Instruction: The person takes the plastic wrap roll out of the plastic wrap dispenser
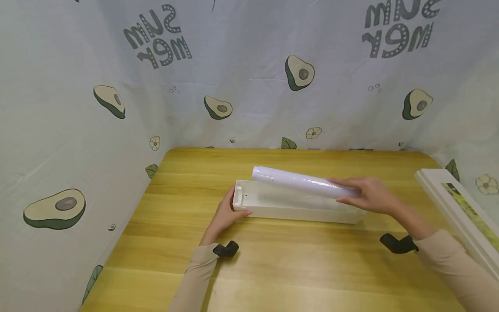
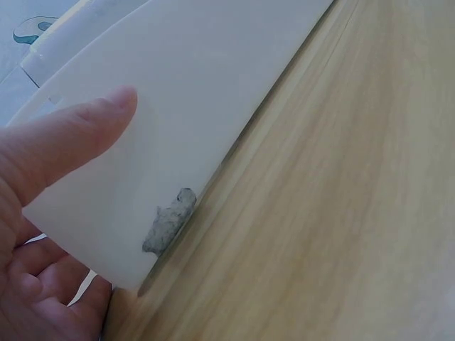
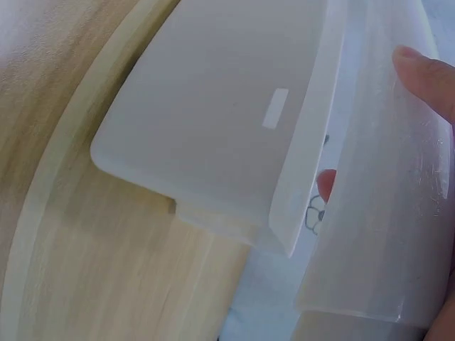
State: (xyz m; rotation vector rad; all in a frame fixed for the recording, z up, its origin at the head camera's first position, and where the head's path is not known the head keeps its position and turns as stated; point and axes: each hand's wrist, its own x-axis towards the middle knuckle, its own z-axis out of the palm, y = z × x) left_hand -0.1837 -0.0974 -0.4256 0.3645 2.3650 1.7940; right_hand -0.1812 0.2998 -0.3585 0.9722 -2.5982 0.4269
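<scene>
A long white open-topped plastic box (image 1: 300, 214) lies crosswise on the table. At its left end my left hand (image 1: 224, 215) grips it, the thumb on the front wall and the fingers round the end. In the left wrist view, a grey patch (image 2: 170, 222) marks the low edge of that wall. My right hand (image 1: 368, 194) holds a shiny white roll of cling film (image 1: 296, 180) by its right end, thumb and fingers on opposite sides. The roll slants over the box, left end higher. In the right wrist view, a gap separates the roll (image 3: 377, 185) from the box rim (image 3: 313, 135).
A long white lid-like piece (image 1: 448, 190) with a green and yellow label lies at the table's right side. Behind the wooden table (image 1: 280, 268) hangs a pale curtain (image 1: 249, 65) with avocado prints. Black wrist cameras sit on both sleeves.
</scene>
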